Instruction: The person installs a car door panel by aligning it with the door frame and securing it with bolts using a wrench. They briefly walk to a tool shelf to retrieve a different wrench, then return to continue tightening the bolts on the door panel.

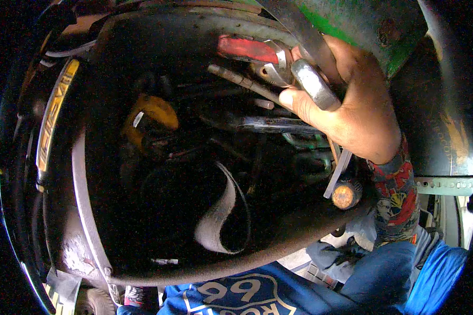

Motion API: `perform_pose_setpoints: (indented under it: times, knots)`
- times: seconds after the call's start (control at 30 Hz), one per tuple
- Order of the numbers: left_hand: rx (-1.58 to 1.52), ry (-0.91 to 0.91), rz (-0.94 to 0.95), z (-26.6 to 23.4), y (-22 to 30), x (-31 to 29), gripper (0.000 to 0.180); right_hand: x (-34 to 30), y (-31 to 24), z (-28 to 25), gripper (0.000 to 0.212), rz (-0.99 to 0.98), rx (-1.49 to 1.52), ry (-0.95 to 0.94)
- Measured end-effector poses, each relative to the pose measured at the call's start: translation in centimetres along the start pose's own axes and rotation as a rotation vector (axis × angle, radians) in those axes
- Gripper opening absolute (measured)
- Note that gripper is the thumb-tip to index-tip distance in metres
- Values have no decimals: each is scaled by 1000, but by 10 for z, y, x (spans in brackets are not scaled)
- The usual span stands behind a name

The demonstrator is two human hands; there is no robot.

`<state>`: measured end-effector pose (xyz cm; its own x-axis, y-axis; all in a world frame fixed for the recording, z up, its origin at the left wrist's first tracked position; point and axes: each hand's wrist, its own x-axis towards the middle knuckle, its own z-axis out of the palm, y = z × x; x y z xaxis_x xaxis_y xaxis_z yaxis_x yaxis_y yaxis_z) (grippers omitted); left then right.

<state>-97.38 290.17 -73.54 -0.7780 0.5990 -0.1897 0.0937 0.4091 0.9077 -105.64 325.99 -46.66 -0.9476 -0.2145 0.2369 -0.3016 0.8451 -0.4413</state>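
My right hand (365, 113) reaches in from the right, over a deep dark container (236, 274). Its thumb and fingers are closed around a shiny, thick curved metal piece (314, 84) of a tool whose exact kind I cannot make out. Right by the fingertips are a red handle (249, 49) and a thin metal rod (239, 81); whether the hand grips these too, I cannot tell. At the lower edge, a patterned sleeve (141, 295) shows beneath the container's rim. My left hand itself is out of sight.
Inside the container lie a yellow-and-black object (157, 113), a smooth metal bar (273, 124), a curled pale strip (218, 220) and a round-ended orange handle (347, 195). A green metal piece (373, 31) hangs over the hand. A yellow-marked strip (58, 115) stands at the left.
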Motion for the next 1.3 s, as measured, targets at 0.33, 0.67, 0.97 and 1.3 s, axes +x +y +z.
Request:
perform_pose_setpoints:
  times: [0.33, 0.67, 0.97, 1.3]
  knots:
    - [3, -112, 76, -22, 45, 24, 27, 4, -14, -15, 32, 245, -129, 2]
    - [-36, -147, -34, -17, 41, 10, 31, 16, -46, -8, 33, 294, -267, 16]
    - [-86, -194, -61, -11, 43, -1, 35, 18, -14, -1, 34, 66, -150, 51]
    - [-245, -840, 458, -87, 186, 30, 36, 13, 18, 2, 48, 100, -52, 83]
